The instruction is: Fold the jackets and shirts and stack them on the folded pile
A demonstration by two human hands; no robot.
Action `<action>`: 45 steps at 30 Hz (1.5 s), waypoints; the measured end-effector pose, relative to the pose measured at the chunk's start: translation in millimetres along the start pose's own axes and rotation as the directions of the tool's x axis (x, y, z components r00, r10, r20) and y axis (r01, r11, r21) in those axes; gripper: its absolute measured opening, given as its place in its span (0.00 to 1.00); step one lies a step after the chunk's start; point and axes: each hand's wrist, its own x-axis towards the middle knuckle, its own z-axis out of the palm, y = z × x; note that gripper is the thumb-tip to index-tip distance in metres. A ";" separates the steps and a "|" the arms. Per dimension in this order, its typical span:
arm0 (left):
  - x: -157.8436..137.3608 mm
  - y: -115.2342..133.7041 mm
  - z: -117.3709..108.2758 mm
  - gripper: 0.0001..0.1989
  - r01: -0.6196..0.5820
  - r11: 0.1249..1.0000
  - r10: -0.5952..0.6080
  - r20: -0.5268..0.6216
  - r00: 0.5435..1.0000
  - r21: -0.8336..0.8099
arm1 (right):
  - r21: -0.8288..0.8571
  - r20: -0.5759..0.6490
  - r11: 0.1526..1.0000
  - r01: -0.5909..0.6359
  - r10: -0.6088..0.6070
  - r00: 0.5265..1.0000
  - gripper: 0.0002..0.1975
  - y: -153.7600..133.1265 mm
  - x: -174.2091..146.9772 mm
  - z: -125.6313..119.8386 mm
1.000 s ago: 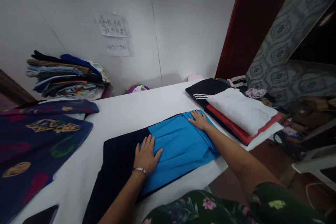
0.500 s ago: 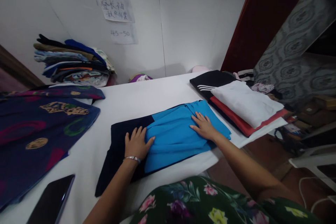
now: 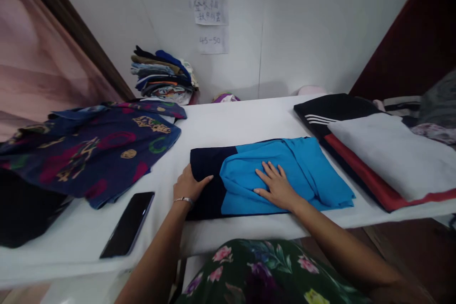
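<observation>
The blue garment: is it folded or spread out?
Folded: the blue garment makes a compact, layered oblong, with the right hand flat on it.

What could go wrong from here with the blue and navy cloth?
The right hand lies on loose, creased blue cloth; pressing might set wrinkles.

The left hand is at the outer edge of the navy cloth; a tug could skew the layers.

The phone lies near the table's front edge and might get knocked.
</observation>
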 end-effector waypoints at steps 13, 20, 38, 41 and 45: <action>19.9 -21.2 2.8 0.46 0.117 0.972 -0.104 0.076 0.992 -0.202 | -0.011 -0.006 0.986 0.169 -0.169 0.986 0.36 -54.7 14.1 24.4; 33.2 -29.5 -4.9 0.40 0.194 0.884 -0.114 0.207 0.972 -0.425 | 0.041 -0.028 0.984 0.172 -0.171 0.985 0.37 -64.1 21.1 31.1; 26.7 -14.4 -43.5 0.42 0.038 0.689 0.185 0.227 0.956 -0.724 | 0.486 -0.090 0.857 0.168 -0.142 0.986 0.39 -89.9 39.9 35.1; 22.0 6.6 -54.3 0.43 -0.054 0.686 0.285 0.199 0.938 -0.726 | 0.644 -0.085 0.759 0.091 -0.047 0.995 0.38 -90.1 41.9 33.4; 11.3 53.1 -54.5 0.46 -0.142 0.633 0.412 0.176 0.894 -0.761 | 0.883 -0.014 0.469 -0.020 0.069 0.998 0.40 -88.2 40.8 25.7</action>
